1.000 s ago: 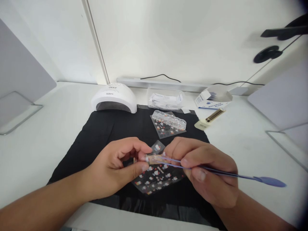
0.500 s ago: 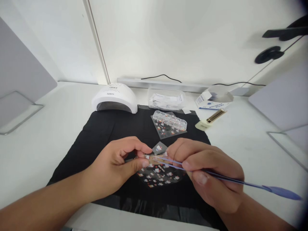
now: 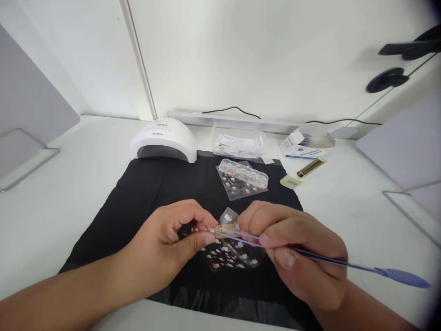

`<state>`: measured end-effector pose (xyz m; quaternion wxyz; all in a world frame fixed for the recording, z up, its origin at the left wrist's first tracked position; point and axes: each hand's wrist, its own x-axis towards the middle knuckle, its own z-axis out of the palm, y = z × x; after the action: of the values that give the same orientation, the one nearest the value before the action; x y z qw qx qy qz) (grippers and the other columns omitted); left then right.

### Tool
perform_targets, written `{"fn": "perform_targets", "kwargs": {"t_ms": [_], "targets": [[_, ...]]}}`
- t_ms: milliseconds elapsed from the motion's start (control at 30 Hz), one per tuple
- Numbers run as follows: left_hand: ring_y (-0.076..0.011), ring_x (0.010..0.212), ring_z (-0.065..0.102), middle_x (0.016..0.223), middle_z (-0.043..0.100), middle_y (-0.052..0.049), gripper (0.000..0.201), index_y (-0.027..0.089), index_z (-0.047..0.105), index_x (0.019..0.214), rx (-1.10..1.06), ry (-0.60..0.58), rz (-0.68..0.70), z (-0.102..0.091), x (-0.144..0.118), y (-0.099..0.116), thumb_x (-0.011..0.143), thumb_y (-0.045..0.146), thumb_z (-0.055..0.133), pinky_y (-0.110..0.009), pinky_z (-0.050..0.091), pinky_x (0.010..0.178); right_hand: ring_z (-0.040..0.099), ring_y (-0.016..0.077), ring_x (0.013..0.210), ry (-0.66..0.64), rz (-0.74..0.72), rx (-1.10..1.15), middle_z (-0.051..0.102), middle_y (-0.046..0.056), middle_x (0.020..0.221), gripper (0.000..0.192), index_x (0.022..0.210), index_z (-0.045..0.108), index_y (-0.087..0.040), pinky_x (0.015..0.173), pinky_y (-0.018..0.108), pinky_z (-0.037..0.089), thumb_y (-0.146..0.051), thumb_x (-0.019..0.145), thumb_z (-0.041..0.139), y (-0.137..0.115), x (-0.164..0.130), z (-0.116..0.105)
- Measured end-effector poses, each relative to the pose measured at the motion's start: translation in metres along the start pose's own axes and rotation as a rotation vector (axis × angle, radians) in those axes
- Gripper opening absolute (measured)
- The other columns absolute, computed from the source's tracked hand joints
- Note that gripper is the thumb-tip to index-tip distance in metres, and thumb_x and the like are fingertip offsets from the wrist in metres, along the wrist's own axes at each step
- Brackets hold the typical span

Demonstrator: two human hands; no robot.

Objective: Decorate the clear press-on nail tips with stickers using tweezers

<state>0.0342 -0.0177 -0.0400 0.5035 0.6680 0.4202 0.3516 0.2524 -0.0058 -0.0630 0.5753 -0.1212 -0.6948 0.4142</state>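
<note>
My left hand pinches the end of a small pale nail tip strip between thumb and fingers, just above the black mat. My right hand grips a thin purple tool whose tip meets the strip; its flat spatula end sticks out to the right. Under both hands lies a clear sticker sheet with small red and white decals.
A white nail lamp stands at the mat's far left corner. A clear box of nail tips rests on another sticker sheet. Behind are a clear packet, a blue-white carton and a nail file. Grey panels stand at both sides.
Both hands have dropped slightly lower and nearer to me, still joined at the strip. The purple tool's spatula end has swung further right.
</note>
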Motion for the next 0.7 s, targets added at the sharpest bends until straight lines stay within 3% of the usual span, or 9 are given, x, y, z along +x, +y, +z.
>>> {"fn": "perform_targets", "kwargs": {"t_ms": [433,700], "targets": [[-0.0071,0.074,0.060,0.082,0.063,0.003,0.013,0.018,0.066,0.088,0.215,0.021,0.269,-0.0028,-0.0013,0.0016,0.090,0.007,0.060,-0.017,0.046,0.068,0.059,0.0214,0.068,-0.007,0.065,0.018,0.062,0.008,0.074,0.024,0.098,0.074,-0.016,0.060,0.041,0.052,-0.014,0.083,0.055,-0.0012,-0.0026,-0.0018],[-0.0082,0.072,0.060,0.081,0.065,0.002,0.012,0.018,0.067,0.087,0.205,0.027,0.244,-0.0023,-0.0025,0.0017,0.090,0.009,0.061,-0.018,0.046,0.065,0.060,0.0214,0.069,-0.006,0.067,0.048,0.063,0.008,0.075,0.024,0.099,0.074,-0.016,0.061,0.041,0.053,-0.014,0.085,0.056,-0.0025,-0.0020,-0.0003]]}}
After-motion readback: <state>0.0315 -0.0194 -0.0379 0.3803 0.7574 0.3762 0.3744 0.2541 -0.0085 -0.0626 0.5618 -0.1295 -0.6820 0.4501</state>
